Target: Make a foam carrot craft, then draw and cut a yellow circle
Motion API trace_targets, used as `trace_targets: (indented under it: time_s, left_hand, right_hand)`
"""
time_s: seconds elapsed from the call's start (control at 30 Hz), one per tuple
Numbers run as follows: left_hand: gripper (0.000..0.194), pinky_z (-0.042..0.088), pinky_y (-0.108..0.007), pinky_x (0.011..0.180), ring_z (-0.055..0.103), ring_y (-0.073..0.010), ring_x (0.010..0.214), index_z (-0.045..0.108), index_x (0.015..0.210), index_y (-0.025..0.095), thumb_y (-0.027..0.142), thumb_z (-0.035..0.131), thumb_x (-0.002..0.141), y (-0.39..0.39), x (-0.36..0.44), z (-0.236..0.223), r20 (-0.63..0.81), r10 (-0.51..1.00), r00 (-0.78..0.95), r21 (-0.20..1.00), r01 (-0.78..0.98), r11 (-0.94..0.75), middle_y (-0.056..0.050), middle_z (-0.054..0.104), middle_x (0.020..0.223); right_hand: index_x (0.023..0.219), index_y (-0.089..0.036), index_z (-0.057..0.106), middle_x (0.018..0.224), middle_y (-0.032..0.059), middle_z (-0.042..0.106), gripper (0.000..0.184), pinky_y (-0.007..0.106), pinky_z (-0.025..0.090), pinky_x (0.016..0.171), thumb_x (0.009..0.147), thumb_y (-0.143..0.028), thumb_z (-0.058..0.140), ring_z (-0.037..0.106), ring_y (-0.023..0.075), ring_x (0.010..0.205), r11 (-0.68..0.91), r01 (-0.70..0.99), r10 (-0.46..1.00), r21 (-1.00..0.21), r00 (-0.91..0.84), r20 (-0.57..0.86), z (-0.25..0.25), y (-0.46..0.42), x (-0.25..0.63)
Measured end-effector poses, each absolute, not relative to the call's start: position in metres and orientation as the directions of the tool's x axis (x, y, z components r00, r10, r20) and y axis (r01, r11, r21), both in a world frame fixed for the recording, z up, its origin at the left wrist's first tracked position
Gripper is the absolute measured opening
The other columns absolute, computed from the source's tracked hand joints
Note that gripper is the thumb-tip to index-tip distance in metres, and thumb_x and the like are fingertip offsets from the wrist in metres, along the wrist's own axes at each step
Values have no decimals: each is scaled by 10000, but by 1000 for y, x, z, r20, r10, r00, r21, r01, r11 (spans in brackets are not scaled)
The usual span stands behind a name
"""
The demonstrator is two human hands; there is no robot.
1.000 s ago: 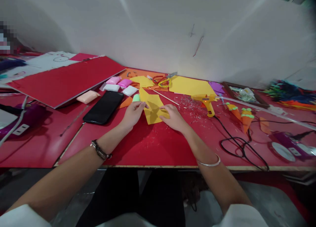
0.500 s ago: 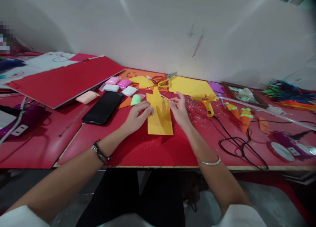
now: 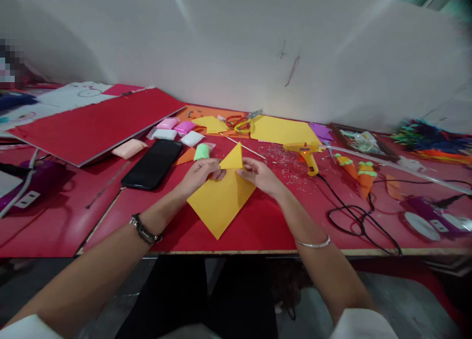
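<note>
A sheet of yellow paper (image 3: 221,201) lies turned cornerwise in front of me, its upper end folded over into a pointed flap. My left hand (image 3: 203,172) pinches the left side of the fold, and my right hand (image 3: 260,174) grips the right side near the flap. Both hands have their fingers closed on the paper. Just beyond them a thin white stick (image 3: 245,147) rests on the red table (image 3: 177,231). A green packet of clay (image 3: 202,151) is close to my left fingers.
Left are a black phone (image 3: 153,164), pink packets (image 3: 184,128) and a red board (image 3: 103,122). Scissors (image 3: 243,122) and yellow sheets (image 3: 283,128) lie at the back. To the right are a yellow glue gun (image 3: 308,154), its looped cord (image 3: 332,216) and orange cones (image 3: 367,181).
The yellow paper has turned cornerwise and moved nearer me, with its top folded over. The white stick, formerly by my right fingers, now lies on the table beyond them.
</note>
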State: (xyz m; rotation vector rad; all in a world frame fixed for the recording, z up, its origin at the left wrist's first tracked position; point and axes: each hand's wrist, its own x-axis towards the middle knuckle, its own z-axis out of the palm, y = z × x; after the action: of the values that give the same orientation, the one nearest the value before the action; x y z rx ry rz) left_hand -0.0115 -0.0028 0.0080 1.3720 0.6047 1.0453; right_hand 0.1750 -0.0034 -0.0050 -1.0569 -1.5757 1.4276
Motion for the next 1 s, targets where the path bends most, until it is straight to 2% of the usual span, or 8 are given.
trace_targets:
  time_s: [0.1, 0.23, 0.43, 0.5, 0.63, 0.73, 0.9, 1.0]
  left_hand:
    - [272, 334, -228, 518, 443, -83, 509, 406, 451, 160, 245, 496, 693, 0, -11, 8, 144, 920, 364, 966, -255, -50, 15, 442, 517]
    - [220, 359, -202, 520, 476, -74, 539, 476, 550, 158, 306, 531, 703, 1, -10, 10, -6, 998, 61, 950, -313, 24, 17, 553, 670]
    - [168, 360, -196, 489, 469, -79, 501, 553, 735, 159, 265, 608, 616, 1, -11, 2, -69, 996, 57, 909, -409, 86, 24, 552, 624]
    - [136, 316, -183, 451, 410, -55, 454, 533, 689, 154, 279, 573, 656, 3, -10, -4, -65, 991, 120, 930, -354, 104, 30, 511, 597]
    - [204, 320, -202, 480, 405, -65, 462, 490, 617, 151, 294, 441, 753, 4, -8, -9, -25, 967, 254, 999, -26, 33, 22, 469, 567]
    - [280, 326, -217, 511, 421, -86, 490, 467, 601, 161, 324, 360, 802, 1, -7, -8, 43, 922, 386, 949, 271, -158, 23, 452, 547]
    - [305, 296, -247, 549, 477, -135, 593, 475, 612, 171, 326, 314, 819, -3, -8, -6, 136, 877, 461, 622, 650, -438, -14, 516, 604]
    - [322, 242, -254, 505, 490, -154, 599, 509, 636, 174, 340, 303, 820, -4, -10, -5, 123, 901, 416, 433, 794, -426, -44, 555, 640]
  right_hand:
    - [811, -191, 585, 836, 10, 638, 201, 268, 459, 711, 668, -326, 626, 592, 132, 736, 23, 41, 938, -999, -345, 8, -1, -7, 174]
    - [816, -219, 570, 794, -23, 634, 142, 256, 463, 670, 684, -265, 596, 598, 114, 687, 10, -85, 981, -996, -193, 26, 1, -6, 174]
    - [1241, -328, 317, 877, -22, 634, 561, 302, 476, 739, 729, -234, 525, 607, 132, 778, 210, -110, 976, -972, 90, 200, -3, 2, 180]
    - [1265, -316, 315, 922, -7, 635, 553, 313, 470, 772, 748, -247, 498, 600, 138, 828, 247, -57, 958, -967, 162, 235, -5, 3, 183]
    - [1031, -214, 582, 1050, 31, 613, 296, 343, 410, 895, 769, -282, 462, 546, 167, 1005, 330, 43, 913, -943, 239, 331, -10, 6, 186]
    - [1063, -198, 573, 1130, 37, 578, 333, 363, 393, 927, 790, -302, 414, 507, 176, 1076, 382, 136, 861, -914, 307, 406, -9, 7, 188]
    - [1254, -197, 390, 1203, 56, 526, 487, 348, 437, 889, 770, -165, 354, 521, 155, 1071, 406, 220, 867, -887, 213, 450, 6, 1, 198]
    - [1192, -178, 462, 1156, 71, 560, 477, 348, 435, 877, 732, -94, 368, 548, 168, 1021, 365, 513, 848, -777, 163, 505, 14, -14, 206]
